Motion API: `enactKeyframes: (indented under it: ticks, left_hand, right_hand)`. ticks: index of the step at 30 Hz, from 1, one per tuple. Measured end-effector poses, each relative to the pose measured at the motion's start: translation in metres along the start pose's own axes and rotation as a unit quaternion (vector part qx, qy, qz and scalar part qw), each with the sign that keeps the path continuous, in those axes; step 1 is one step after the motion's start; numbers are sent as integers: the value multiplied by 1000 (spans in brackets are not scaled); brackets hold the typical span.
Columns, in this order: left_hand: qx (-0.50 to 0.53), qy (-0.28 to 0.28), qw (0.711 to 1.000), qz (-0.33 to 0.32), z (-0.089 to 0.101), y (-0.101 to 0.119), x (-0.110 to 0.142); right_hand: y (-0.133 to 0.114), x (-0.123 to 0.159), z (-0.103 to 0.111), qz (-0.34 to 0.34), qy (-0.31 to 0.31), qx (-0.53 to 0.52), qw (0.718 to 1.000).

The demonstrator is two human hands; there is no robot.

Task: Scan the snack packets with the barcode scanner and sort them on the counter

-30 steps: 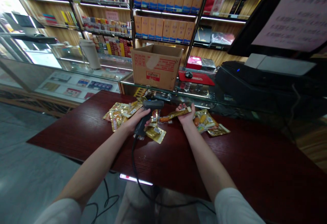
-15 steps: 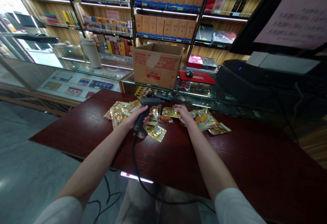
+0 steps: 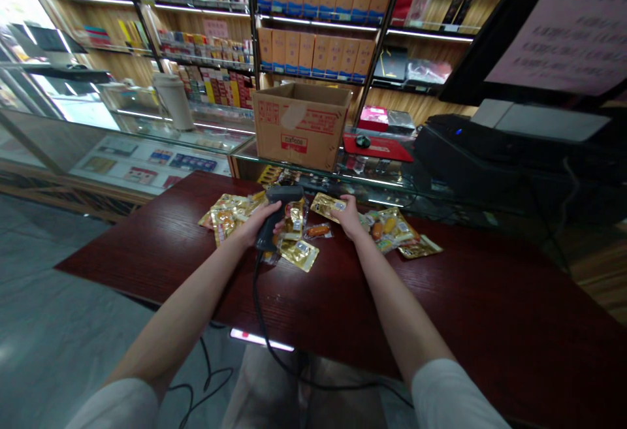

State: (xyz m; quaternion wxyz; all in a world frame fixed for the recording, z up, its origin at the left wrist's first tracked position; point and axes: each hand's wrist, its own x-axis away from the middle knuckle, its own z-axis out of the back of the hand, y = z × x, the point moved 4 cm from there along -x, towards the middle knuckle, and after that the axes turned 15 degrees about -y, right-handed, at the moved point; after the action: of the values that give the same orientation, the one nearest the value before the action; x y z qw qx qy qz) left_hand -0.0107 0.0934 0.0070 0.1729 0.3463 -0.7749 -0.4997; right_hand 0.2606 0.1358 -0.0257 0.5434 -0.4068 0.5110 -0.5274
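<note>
My left hand [image 3: 259, 223] is wrapped round the grip of a black barcode scanner [image 3: 270, 225], whose head points right. Between the fingers of my right hand [image 3: 349, 215] is a gold foil snack packet [image 3: 324, 206], held by its right end and tilted. Just below that packet, a small clear-wrapped orange-brown snack [image 3: 318, 230] lies on the dark red table [image 3: 323, 298]. A pile of gold packets [image 3: 230, 213] spreads to the left, partly behind my left hand. One loose gold packet [image 3: 300, 254] rests beside the scanner. More mixed packets [image 3: 392, 228] lie right of my right hand.
An open cardboard box [image 3: 298, 128] stands on the glass counter beyond the table. A black mouse [image 3: 363, 142] sits on a red mat [image 3: 385, 148]. At the right are a black printer-like machine [image 3: 490, 155] and a monitor. The scanner's cable [image 3: 259, 311] hangs over the table's near edge.
My right hand has raised the gold packet slightly and tilted it, uncovering more of the clear-wrapped snack below. My left hand with the scanner has hardly moved.
</note>
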Motion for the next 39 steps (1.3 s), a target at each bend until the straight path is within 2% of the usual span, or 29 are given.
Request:
enactKeyframes:
  ticks: [3,8,12,20,26,29,31,34,37,39]
  left_hand:
    - [-12,13,1000,-7,-5,3,0]
    - [-63,20,998,-4,-18,10,3]
    - [-108,4,994,18,-26,8,2]
    - [-110,-20,994,-2,-39,3,-7]
    - [-98,-15,995,-5,-37,4,-6]
    - [-105,6,994,2,-28,6,-4]
    - [-104,28,994,-9,-22,9,-2]
    - [-95,51,994,-32,-16,16,-1]
    - [-91,79,992,-49,-9,23,2]
    - [-92,97,990,-53,-2,26,4]
  right_hand:
    - [-4,-1,-1,54,8,55,997]
    - [-10,3,-5,73,35,80,993]
    - [-12,7,-15,87,9,91,992]
    - [-12,5,-25,137,-1,85,987]
    - [-28,8,-15,148,9,149,978]
    - [-32,4,2,92,19,216,972]
    - [-31,2,18,37,23,279,959]
    - [-30,3,39,-11,26,397,917]
    - [-36,6,48,-5,38,493,869]
    - [-45,7,43,30,9,512,858]
